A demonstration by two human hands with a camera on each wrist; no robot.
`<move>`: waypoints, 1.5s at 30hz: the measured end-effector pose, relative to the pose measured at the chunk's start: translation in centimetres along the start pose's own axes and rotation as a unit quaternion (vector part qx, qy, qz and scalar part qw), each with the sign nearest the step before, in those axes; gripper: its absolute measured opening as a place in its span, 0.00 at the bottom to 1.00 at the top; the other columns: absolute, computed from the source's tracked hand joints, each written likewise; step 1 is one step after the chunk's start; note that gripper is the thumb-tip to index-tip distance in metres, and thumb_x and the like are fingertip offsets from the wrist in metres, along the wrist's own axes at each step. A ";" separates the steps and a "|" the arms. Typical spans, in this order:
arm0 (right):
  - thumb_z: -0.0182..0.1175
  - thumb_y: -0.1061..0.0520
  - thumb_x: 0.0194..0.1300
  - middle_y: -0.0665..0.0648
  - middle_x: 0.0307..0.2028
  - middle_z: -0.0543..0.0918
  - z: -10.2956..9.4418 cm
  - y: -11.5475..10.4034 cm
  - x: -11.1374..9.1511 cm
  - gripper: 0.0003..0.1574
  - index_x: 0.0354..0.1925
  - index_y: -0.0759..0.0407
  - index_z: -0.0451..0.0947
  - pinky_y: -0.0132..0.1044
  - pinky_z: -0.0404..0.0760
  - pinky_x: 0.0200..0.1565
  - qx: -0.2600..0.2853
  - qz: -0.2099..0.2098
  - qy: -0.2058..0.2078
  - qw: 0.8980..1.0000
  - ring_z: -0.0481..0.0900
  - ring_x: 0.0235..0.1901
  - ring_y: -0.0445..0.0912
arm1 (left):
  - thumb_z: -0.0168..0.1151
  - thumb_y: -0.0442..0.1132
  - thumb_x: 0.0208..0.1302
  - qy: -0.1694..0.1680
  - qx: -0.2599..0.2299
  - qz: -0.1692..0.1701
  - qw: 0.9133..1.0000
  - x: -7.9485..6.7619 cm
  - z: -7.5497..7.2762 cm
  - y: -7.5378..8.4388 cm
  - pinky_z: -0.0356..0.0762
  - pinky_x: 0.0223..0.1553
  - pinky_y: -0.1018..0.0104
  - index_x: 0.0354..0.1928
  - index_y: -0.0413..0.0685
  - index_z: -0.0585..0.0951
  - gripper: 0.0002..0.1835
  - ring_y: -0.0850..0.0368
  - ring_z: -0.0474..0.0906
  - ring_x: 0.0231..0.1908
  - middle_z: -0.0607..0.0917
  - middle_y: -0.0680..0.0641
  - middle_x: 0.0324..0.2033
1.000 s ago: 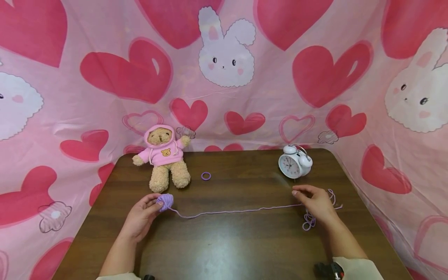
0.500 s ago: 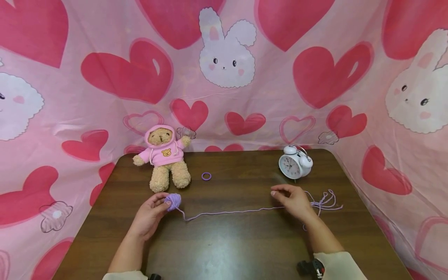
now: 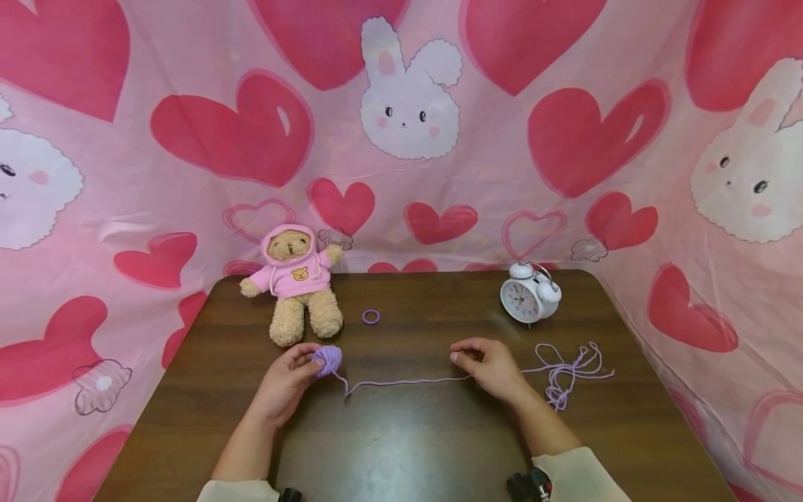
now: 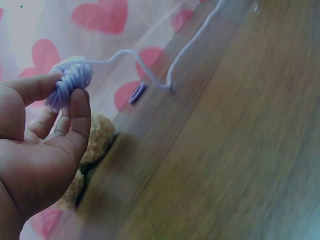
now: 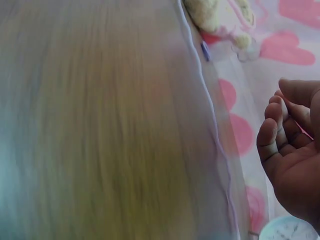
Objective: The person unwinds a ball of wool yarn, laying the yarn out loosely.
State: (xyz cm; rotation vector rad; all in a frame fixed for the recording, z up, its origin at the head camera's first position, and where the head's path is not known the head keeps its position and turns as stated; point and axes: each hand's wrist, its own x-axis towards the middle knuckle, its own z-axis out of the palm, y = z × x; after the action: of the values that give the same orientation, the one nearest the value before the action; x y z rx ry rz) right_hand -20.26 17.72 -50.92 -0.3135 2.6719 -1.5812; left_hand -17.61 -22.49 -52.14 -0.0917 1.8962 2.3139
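My left hand (image 3: 285,380) pinches a small lilac ball of yarn (image 3: 327,361) between thumb and fingers. The left wrist view shows the wound yarn ball (image 4: 71,82) at the fingertips. From it a strand of yarn (image 3: 408,382) drops to the table and runs right, passing behind my right hand (image 3: 492,368). That hand hovers over the strand with loosely bent fingers and holds nothing; in the right wrist view the yarn strand (image 5: 205,85) lies apart from the fingers (image 5: 268,132). Loose yarn loops (image 3: 564,376) lie tangled to the right of it.
A teddy bear in a pink hoodie (image 3: 300,279) sits at the back left of the wooden table (image 3: 401,446). Near it lies a purple ring (image 3: 371,317). A white twin-bell alarm clock (image 3: 529,294) stands at the back right. Behind hangs a pink heart-patterned cloth (image 3: 389,195).
My right hand has moved left along the strand, uncovering the tangled loops. The left hand has shifted slightly right with the yarn ball, and the strand by the ball now bends more sharply.
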 end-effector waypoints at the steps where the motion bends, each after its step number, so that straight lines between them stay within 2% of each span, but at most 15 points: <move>1: 0.73 0.57 0.65 0.48 0.30 0.86 0.3 -0.2 0.0 0.10 0.44 0.58 0.89 0.32 0.75 0.30 0.001 -0.005 -0.003 1.000 0.76 0.28 0.40 | 0.59 0.25 0.71 -0.002 0.001 -0.001 1.000 0.0 0.2 0.0 0.80 0.49 0.66 0.57 0.34 0.72 0.16 0.57 0.81 0.44 0.82 0.46 0.44; 10: 0.73 0.56 0.65 0.46 0.31 0.87 3.2 -1.5 0.2 0.08 0.43 0.55 0.89 0.31 0.79 0.32 0.010 -0.037 -0.040 0.998 0.79 0.30 0.39 | 0.61 0.25 0.69 -0.018 -0.003 -0.007 1.000 0.4 1.7 -0.5 0.80 0.47 0.65 0.57 0.33 0.72 0.17 0.56 0.81 0.42 0.83 0.46 0.43; 16: 0.73 0.55 0.66 0.47 0.32 0.88 4.8 -1.8 -0.2 0.10 0.44 0.58 0.89 0.31 0.82 0.33 0.027 -0.046 -0.067 0.996 0.82 0.30 0.39 | 0.62 0.26 0.69 -0.032 0.005 -0.017 0.999 0.3 2.1 -1.0 0.79 0.48 0.64 0.58 0.31 0.71 0.19 0.56 0.81 0.43 0.83 0.45 0.43; 28: 0.72 0.55 0.65 0.47 0.30 0.87 7.7 -3.3 0.2 0.12 0.44 0.61 0.88 0.30 0.79 0.30 0.047 -0.065 -0.088 0.993 0.80 0.27 0.37 | 0.62 0.26 0.68 -0.048 -0.001 -0.025 0.999 0.8 3.7 -0.8 0.81 0.48 0.66 0.60 0.31 0.70 0.21 0.56 0.80 0.44 0.82 0.45 0.44; 38: 0.72 0.53 0.65 0.46 0.30 0.86 9.8 -4.4 0.4 0.15 0.45 0.62 0.88 0.29 0.79 0.31 0.038 -0.090 -0.103 0.990 0.81 0.28 0.37 | 0.63 0.27 0.68 -0.069 -0.010 -0.017 0.997 1.0 5.3 -0.5 0.80 0.49 0.65 0.58 0.33 0.72 0.19 0.55 0.80 0.45 0.82 0.44 0.46; 45: 0.73 0.54 0.64 0.46 0.30 0.85 10.8 -4.7 0.4 0.12 0.43 0.58 0.88 0.29 0.79 0.27 0.045 -0.076 -0.111 0.990 0.79 0.25 0.35 | 0.62 0.26 0.68 -0.074 -0.013 -0.010 0.997 1.2 5.7 -0.6 0.80 0.50 0.65 0.58 0.32 0.72 0.19 0.55 0.80 0.46 0.82 0.45 0.46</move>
State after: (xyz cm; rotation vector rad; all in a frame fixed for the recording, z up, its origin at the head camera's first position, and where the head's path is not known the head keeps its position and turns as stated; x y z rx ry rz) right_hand -18.62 6.17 -52.07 -0.6617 2.4518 -1.5928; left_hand -18.40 -16.72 -51.74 0.0563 1.7867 2.2629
